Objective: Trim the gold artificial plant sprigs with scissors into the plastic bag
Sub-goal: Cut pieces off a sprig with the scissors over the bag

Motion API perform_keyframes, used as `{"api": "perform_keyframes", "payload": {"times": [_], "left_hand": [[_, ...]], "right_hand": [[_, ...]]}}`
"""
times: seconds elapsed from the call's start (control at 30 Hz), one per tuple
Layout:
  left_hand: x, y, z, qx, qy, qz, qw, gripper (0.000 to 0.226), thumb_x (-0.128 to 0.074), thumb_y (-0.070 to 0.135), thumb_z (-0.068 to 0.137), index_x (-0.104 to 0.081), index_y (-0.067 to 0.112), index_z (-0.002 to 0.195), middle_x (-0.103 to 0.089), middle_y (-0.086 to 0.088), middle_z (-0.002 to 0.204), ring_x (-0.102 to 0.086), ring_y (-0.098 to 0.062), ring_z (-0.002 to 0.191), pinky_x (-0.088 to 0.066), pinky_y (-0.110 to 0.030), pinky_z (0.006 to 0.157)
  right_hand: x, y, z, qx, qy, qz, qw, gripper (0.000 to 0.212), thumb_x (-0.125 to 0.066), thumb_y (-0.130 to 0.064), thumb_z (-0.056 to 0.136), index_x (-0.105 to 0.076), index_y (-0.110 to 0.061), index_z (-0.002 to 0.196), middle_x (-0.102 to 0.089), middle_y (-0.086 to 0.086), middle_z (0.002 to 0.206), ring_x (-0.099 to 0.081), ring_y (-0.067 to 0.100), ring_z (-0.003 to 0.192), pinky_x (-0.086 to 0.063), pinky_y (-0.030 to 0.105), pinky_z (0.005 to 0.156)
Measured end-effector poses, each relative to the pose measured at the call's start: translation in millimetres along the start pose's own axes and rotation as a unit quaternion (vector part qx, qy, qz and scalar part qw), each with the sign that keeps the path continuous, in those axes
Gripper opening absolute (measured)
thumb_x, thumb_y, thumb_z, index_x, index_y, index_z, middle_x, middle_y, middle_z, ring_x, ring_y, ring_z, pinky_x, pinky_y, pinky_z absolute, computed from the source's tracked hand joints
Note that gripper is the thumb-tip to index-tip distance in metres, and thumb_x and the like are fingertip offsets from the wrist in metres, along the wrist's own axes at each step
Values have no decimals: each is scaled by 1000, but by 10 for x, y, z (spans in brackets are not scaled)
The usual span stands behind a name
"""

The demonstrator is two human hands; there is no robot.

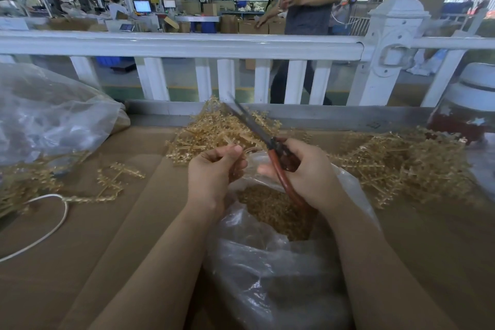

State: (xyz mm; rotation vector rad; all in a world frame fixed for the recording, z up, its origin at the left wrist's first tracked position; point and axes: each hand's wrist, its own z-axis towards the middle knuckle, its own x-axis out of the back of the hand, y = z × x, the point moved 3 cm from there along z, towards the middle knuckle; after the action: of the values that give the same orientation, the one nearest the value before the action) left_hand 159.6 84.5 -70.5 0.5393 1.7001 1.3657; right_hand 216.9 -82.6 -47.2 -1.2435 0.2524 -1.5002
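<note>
L hand (214,169): fingers curled round a gold sprig (238,169), held over bag mouth.
R hand (302,171): grips scissors (267,142) by red handles; blades look closed, tips pointing up-left over sprig pile (214,131).
Bag (267,262): clear plastic, between forearms, gold trimmings inside.
More sprigs: heap R (401,166), loose ones L (112,182).
Table (93,249): brown; white cord (53,225) at L.

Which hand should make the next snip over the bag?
Right hand: it already grips the scissors, blades pointing away. Left hand pinches a gold sprig above the open plastic bag.
</note>
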Motion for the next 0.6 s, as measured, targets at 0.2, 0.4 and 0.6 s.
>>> {"api": "perform_keyframes", "payload": {"times": [0.2,0.4,0.6], "left_hand": [[-14,14,-9,-7,-7,-28,1000,13,-65,6,93,-69,7,80,-66,-3,64,-63,-8,58,-55,-20,58],[-45,48,-30,-39,-38,-30,998,39,-55,4,99,-61,16,62,-63,3,61,-58,-6,57,-51,-20,60],[-13,19,-4,-24,-82,-32,996,21,-56,7,97,-59,10,77,-63,2,67,-60,-10,67,-51,-29,76]], "right_hand": [[-29,39,15,-15,-50,-149,987,44,-52,-94,63,-50,-54,82,-59,-32,77,-56,-8,75,-39,15,61],[33,-17,-21,-23,-80,-209,974,39,-57,-83,79,-44,-50,95,-50,-33,79,-46,-13,72,-30,10,57],[44,-42,-41,-34,-91,-217,971,42,-60,-79,80,-47,-44,100,-56,-24,88,-48,-6,75,-30,10,59]]}}
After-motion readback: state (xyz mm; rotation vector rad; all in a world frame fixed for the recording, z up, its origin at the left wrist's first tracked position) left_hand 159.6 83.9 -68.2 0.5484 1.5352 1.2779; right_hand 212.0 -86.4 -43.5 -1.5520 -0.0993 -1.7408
